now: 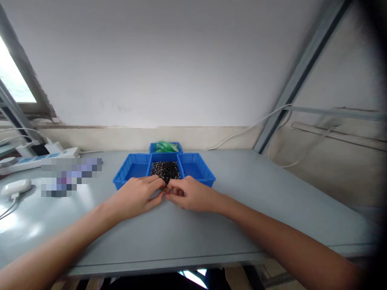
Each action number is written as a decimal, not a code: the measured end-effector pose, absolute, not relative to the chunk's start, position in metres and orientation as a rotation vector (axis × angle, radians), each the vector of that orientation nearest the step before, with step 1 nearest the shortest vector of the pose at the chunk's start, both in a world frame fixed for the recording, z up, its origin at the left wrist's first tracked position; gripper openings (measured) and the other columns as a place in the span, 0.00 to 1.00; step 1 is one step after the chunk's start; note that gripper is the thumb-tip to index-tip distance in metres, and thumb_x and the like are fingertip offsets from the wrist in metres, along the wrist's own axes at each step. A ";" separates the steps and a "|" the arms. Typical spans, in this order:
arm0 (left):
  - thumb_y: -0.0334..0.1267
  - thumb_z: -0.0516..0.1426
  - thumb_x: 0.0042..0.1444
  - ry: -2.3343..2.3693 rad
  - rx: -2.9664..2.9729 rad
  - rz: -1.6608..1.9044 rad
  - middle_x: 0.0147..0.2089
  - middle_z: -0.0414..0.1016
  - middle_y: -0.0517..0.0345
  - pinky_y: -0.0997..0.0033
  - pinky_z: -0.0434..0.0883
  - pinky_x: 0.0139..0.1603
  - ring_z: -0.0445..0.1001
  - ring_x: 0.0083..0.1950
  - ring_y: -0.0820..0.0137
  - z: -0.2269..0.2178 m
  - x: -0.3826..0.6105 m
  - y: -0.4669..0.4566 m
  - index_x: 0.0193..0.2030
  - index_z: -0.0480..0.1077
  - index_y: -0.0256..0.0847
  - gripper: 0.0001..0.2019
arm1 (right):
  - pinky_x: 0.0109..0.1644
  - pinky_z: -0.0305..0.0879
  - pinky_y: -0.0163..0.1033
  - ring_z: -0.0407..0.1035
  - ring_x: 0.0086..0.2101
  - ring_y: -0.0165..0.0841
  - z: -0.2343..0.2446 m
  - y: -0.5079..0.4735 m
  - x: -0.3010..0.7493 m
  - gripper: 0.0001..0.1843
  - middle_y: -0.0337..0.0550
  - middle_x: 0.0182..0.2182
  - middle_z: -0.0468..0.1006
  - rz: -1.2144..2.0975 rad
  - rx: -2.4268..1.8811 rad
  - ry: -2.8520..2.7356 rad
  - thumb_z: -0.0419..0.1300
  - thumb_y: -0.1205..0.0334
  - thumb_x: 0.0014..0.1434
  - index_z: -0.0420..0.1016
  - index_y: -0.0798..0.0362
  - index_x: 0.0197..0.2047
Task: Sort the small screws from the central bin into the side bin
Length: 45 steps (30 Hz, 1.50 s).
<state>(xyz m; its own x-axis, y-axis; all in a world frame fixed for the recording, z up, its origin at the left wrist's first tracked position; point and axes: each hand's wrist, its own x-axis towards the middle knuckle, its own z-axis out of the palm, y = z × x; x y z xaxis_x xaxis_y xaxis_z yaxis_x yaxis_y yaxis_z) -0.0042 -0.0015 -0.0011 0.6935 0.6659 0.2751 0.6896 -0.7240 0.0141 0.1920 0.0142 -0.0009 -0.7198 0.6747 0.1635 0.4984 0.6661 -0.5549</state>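
My left hand (142, 196) and my right hand (192, 194) meet at the near edge of the middle blue bin (165, 156). Between their fingertips is a small yellowish piece (165, 189), pinched from both sides; its kind is too small to make out. Just beyond the fingers, the middle bin holds a heap of small black and pale-metal parts (165, 170). A left blue bin (133, 165) and a right blue bin (196, 165) flank it, their near sides partly hidden by my hands.
Behind the middle bin, a smaller blue bin (152, 148) holds green plastic packets (167, 147). At the left are a white power strip (45, 160), a white earphone case (16, 186) and a blurred-out object (72, 177). A white cable (242, 132) runs along the wall.
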 end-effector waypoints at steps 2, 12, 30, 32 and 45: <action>0.37 0.47 0.58 -1.123 -2.808 -0.405 0.32 0.67 0.60 0.74 0.62 0.29 0.68 0.32 0.71 -0.002 -0.004 -0.002 0.36 0.62 0.40 0.06 | 0.25 0.52 0.31 0.61 0.22 0.25 -0.001 0.014 0.192 0.12 0.34 0.20 0.68 0.712 -0.940 -2.529 0.51 0.56 0.57 0.66 0.55 0.29; 0.37 0.47 0.58 -1.118 -2.815 -0.399 0.32 0.67 0.60 0.74 0.62 0.29 0.68 0.32 0.72 -0.002 -0.002 -0.002 0.36 0.63 0.39 0.06 | 0.23 0.48 0.31 0.56 0.19 0.23 -0.003 0.015 0.191 0.15 0.32 0.17 0.62 0.663 -0.932 -2.575 0.47 0.59 0.60 0.62 0.55 0.24; 0.37 0.46 0.59 -1.119 -2.809 -0.378 0.30 0.69 0.60 0.74 0.62 0.30 0.69 0.32 0.71 -0.002 -0.003 -0.001 0.36 0.64 0.40 0.08 | 0.24 0.48 0.31 0.57 0.20 0.24 -0.002 0.016 0.192 0.13 0.34 0.19 0.66 0.485 -0.931 -2.654 0.47 0.64 0.60 0.64 0.55 0.26; 0.37 0.45 0.60 -1.097 -2.812 -0.394 0.31 0.69 0.60 0.74 0.63 0.30 0.69 0.32 0.71 -0.002 -0.004 -0.001 0.38 0.64 0.41 0.08 | 0.25 0.49 0.31 0.59 0.21 0.24 -0.001 0.015 0.191 0.12 0.36 0.21 0.68 0.442 -0.934 -2.682 0.47 0.64 0.60 0.66 0.55 0.27; 0.38 0.45 0.60 -1.106 -2.843 -0.331 0.31 0.70 0.61 0.73 0.62 0.29 0.70 0.31 0.72 -0.002 -0.003 0.000 0.39 0.64 0.40 0.09 | 0.28 0.53 0.33 0.65 0.26 0.30 -0.003 0.016 0.190 0.15 0.43 0.28 0.75 0.152 -0.925 -2.802 0.44 0.62 0.62 0.70 0.55 0.32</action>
